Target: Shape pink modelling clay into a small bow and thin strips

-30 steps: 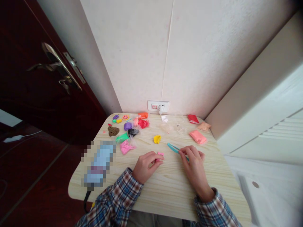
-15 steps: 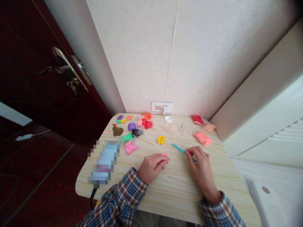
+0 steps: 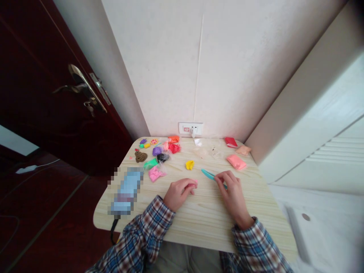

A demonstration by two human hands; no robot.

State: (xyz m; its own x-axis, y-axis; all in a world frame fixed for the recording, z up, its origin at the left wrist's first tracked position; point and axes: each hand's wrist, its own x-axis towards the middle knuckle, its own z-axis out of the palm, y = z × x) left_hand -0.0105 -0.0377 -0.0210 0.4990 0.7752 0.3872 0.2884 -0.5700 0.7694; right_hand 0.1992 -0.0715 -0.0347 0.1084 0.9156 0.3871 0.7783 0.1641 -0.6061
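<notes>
Pinching turquoise tool [image 3: 208, 174] in right hand [image 3: 231, 189], aimed toward ten o'clock; curled left hand [image 3: 178, 192] at pink piece [image 3: 196, 182], couldn't tell whether gripped.

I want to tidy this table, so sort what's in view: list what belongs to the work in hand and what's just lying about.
Likely in the work:
pink piece, at the fingertips of the left hand
turquoise tool, in the right hand

Apparently just lying about, untouched:
yellow piece
brown coil
coral packet
pink bag
</notes>
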